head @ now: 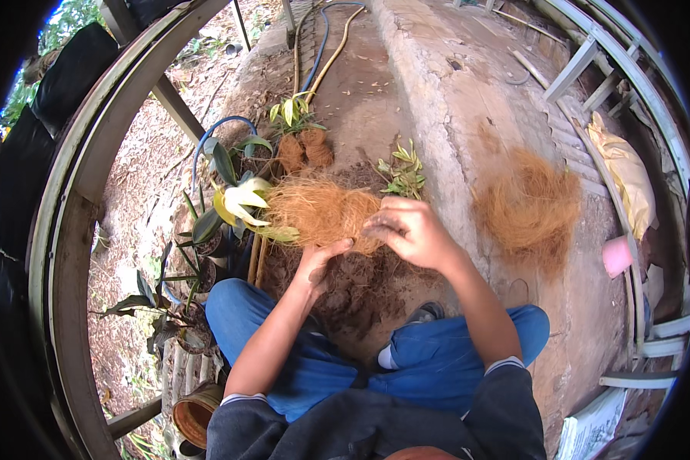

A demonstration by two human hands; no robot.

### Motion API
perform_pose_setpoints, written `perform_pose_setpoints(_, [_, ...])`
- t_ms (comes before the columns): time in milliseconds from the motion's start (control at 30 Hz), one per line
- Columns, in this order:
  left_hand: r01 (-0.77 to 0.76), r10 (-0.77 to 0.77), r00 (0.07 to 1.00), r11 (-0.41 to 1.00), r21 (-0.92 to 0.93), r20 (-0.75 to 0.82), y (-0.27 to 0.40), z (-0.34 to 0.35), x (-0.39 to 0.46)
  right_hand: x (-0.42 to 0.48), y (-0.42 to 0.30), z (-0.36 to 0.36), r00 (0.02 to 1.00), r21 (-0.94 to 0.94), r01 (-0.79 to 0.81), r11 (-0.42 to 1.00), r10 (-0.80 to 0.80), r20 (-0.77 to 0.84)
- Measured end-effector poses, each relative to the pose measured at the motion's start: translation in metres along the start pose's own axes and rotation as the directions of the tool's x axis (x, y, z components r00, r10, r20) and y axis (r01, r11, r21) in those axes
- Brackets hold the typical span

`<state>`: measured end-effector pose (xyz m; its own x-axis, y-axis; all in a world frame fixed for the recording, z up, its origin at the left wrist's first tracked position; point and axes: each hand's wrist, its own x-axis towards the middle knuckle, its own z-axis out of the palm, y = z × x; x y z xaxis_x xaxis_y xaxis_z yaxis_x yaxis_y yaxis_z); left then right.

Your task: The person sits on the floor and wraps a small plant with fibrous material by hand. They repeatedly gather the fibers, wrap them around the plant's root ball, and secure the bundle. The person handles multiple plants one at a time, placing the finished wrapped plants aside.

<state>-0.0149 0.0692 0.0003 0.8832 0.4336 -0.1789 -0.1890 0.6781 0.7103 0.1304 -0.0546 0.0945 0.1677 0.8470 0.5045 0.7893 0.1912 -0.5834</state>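
My left hand [322,260] holds a fibre-wrapped root ball [316,213] from below, its thumb lying over the near side. The brown coconut fibre is shaggy, and a plant with pale yellow-green leaves [242,201] sticks out of its left end. At the right end, my right hand [405,230] has its fingers bent and thumb close to the fingertips, against the fibre. Whether a strand is pinched there is too fine to tell. Under both hands lies a heap of dark soil [351,293], between my legs.
A loose pile of coconut fibre [529,207] lies on the concrete ledge to the right. Finished-looking fibre balls [306,150] with plants sit ahead, near a small leafy plant [403,171]. Potted plants [192,328] line the left side. Hoses [322,52] run along the ground ahead.
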Motion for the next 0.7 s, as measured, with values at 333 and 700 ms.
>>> perform_pose_setpoints(333, [0.105, -0.079, 0.984, 0.981, -0.162, 0.160, -0.007, -0.002, -0.009, -0.015, 0.021, 0.049, 0.585, 0.976, -0.213, 0.036, 0.805, 0.098])
perform_pose_setpoints(700, [0.118, -0.029, 0.956, 0.948, -0.294, 0.293, -0.011, -0.005, -0.008, -0.017, 0.022, 0.065, 0.557, 0.963, -0.099, 0.249, 0.816, -0.154])
